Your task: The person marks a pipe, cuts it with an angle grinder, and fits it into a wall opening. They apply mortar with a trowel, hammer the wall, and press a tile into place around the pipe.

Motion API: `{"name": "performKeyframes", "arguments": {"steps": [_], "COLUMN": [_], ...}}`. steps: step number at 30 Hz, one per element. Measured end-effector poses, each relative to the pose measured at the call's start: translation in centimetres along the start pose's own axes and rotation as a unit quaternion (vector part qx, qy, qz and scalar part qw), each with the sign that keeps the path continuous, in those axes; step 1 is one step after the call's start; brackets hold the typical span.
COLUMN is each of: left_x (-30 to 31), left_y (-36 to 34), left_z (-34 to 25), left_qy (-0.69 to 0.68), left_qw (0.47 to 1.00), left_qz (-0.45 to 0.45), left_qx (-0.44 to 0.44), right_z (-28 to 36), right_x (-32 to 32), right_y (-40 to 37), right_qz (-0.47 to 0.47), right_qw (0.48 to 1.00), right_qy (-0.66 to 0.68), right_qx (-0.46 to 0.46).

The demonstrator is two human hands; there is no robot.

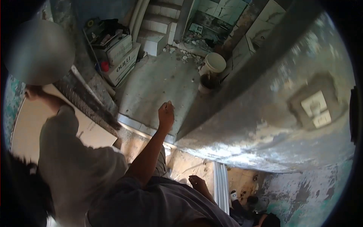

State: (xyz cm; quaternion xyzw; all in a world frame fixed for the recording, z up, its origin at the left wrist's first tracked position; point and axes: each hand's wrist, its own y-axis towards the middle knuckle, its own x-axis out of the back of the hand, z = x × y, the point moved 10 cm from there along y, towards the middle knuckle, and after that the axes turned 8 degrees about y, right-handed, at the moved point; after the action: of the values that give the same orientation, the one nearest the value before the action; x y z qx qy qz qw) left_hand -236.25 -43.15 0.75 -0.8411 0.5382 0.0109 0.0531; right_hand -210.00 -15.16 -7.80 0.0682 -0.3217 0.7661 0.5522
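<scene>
The left hand (pixel 166 113) is held up, fingers curled together on nothing, beside the rough, patchy grey plastered wall (pixel 257 113); the right hand (pixel 197 182) is lowered, its fingers not discernible.

The wall (pixel 245 125) before you is rough cement render, matt and blotchy grey, with a smooth pale plastic switch plate (pixel 315 108) set in it. A shiny metal strip (pixel 138 128) edges the dusty, matt concrete floor (pixel 159 83). The bucket (pixel 215 62) is smooth white plastic, the boxes (pixel 121 60) matt printed cardboard, and the tiles (pixel 261 28) glossy and marbled. Your shirt (pixel 162 208) and the co-worker's shirt (pixel 75 166) are soft matt cloth.
</scene>
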Motion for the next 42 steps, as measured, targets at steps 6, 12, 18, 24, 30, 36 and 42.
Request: {"name": "performKeyframes", "arguments": {"steps": [6, 12, 18, 24, 30, 36, 42], "left_x": [-4.9, -11.0, -16.4, -26.7, -36.9, -44.6, -50.1], "left_y": [12.0, 25.6, 32.7, 37.4, 48.8, 64.3, 78.9], "left_z": [1.3, 5.7, -0.9, -9.0, -10.0, -16.8, -18.0], "left_qy": [0.036, 0.092, 0.132, 0.137, 0.167, 0.150, 0.070], "left_qw": [0.996, 0.975, 0.916, 0.862, 0.843, 0.868, 0.917], "left_qz": [0.011, 0.189, 0.375, 0.475, 0.499, 0.444, 0.394], "left_qx": [-0.084, -0.069, -0.054, -0.113, -0.111, -0.166, -0.005], "right_z": [1.2, 11.9, 23.4, 35.4, 38.3, 44.8, 51.0], "right_x": [-0.5, -1.0, 8.0, 20.5, 29.1, 39.7, 47.5], "right_y": [12.0, 30.1, 37.9, 48.2, 64.0, 80.5, 94.5], "right_qz": [0.038, 0.067, -0.069, -0.194, -0.228, -0.212, -0.186], "right_qw": [0.977, 0.960, 0.973, 0.956, 0.954, 0.964, 0.966], "right_qy": [0.177, 0.263, 0.186, 0.213, 0.193, 0.130, 0.138], "right_qx": [-0.110, -0.069, -0.117, -0.055, 0.002, 0.097, 0.118]}}
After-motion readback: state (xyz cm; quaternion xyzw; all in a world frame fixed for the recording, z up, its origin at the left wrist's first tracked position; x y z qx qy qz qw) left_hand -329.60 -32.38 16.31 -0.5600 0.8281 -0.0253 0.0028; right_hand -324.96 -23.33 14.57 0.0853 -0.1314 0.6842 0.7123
